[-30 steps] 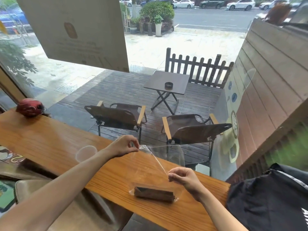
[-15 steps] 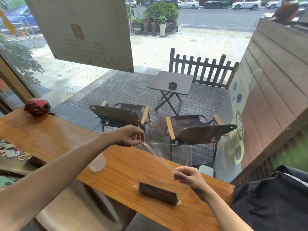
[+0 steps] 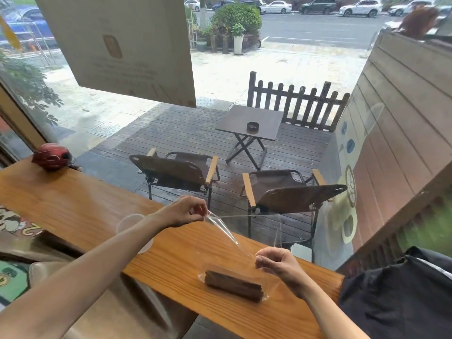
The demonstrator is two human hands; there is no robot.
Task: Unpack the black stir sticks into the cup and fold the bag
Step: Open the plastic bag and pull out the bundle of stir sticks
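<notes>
The left hand (image 3: 182,211) is pinched shut on one top corner of the clear plastic bag (image 3: 234,243), held up at about 10 o'clock from the bundle inside. The right hand (image 3: 276,263) is closed as well, thumb and fingers nipping the bag's opposite edge at about 2 o'clock from that bundle. Between the two pinches the film is drawn taut in a slanting line, which looks like an effort to part the mouth of the bag so the contents can come out; whether the mouth is open yet I cannot tell, the plastic being so clear. The black stir sticks (image 3: 233,285) lie as one tight dark bundle at the bottom of the bag, resting flat on the wooden counter (image 3: 73,206) below the right hand. Their weight seems to anchor the low end while the hands pull above. The clear cup (image 3: 134,222) stands on the counter at 9 o'clock from the left hand, partly hidden behind the left forearm, near enough to receive the sticks. At the counter's far left end, by the window, sits a red helmet (image 3: 51,156), well apart from the work.
</notes>
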